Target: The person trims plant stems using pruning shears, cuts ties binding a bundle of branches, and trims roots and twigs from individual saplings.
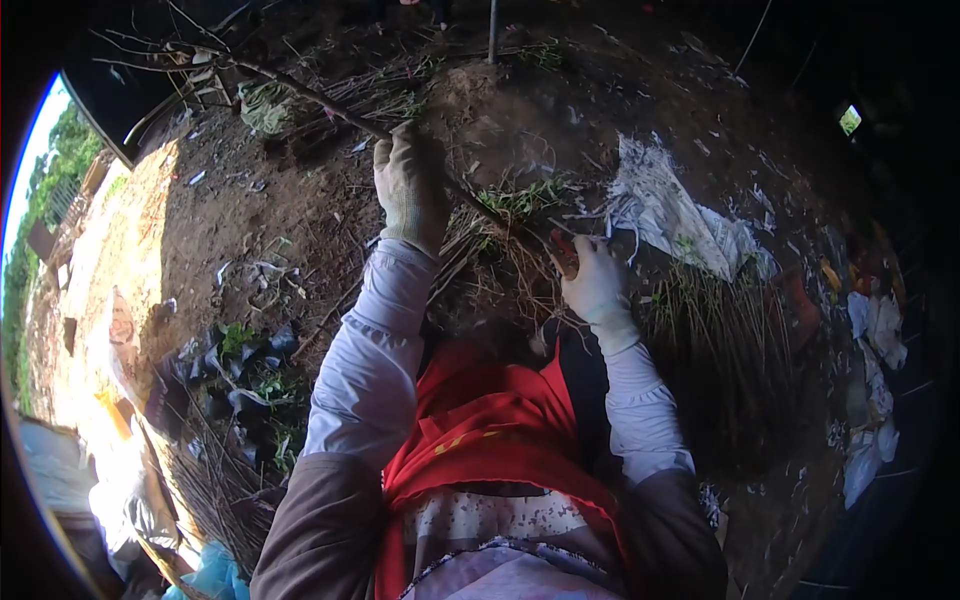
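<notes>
A long, thin bare-root sapling (470, 200) slants across the middle of the head view, its bare twigs at the upper left and its roots at the lower right. My left hand (412, 195), in a pale knit glove, is closed around the stem. Also gloved, my right hand (600, 285) is closed at the root end, its thumb and fingers at the stem. A small reddish patch (565, 243) shows by its fingertips; I cannot make out what it is. Thin roots (540, 285) hang beside that hand, above a red apron (490, 410) on my lap.
A bundle of thin stems (725, 340) lies to the right, below a torn white plastic sheet (670, 205). More cut stems (215, 500) and dark plastic with green leaves (250, 370) lie at the left. A thin pole (493, 30) stands ahead. Sunlit ground (110, 260) borders the left side.
</notes>
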Action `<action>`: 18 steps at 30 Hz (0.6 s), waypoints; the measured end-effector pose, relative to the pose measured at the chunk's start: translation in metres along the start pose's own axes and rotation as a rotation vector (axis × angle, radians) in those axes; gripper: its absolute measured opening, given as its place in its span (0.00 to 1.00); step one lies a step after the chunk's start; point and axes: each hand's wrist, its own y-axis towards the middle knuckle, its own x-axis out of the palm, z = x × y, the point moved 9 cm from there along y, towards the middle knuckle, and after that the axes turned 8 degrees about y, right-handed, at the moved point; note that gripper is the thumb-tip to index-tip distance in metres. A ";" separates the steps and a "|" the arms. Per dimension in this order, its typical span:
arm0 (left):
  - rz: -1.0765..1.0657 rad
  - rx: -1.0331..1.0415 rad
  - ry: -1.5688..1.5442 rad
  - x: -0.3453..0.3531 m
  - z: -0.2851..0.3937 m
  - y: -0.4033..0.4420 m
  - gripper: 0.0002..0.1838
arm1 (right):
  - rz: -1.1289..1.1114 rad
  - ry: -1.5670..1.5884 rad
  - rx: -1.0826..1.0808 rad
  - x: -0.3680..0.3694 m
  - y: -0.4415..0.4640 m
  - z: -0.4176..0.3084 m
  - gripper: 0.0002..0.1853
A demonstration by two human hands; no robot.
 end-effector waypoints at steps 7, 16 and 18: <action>0.163 -0.093 -0.276 0.006 0.007 -0.019 0.05 | -0.117 -0.099 -0.287 0.013 0.003 -0.031 0.16; 0.331 0.013 -0.169 -0.042 0.000 -0.006 0.05 | 0.017 0.765 0.133 0.043 0.001 0.039 0.08; 0.366 0.007 -0.214 -0.050 -0.006 -0.005 0.04 | 0.096 1.135 0.334 0.051 0.000 0.063 0.07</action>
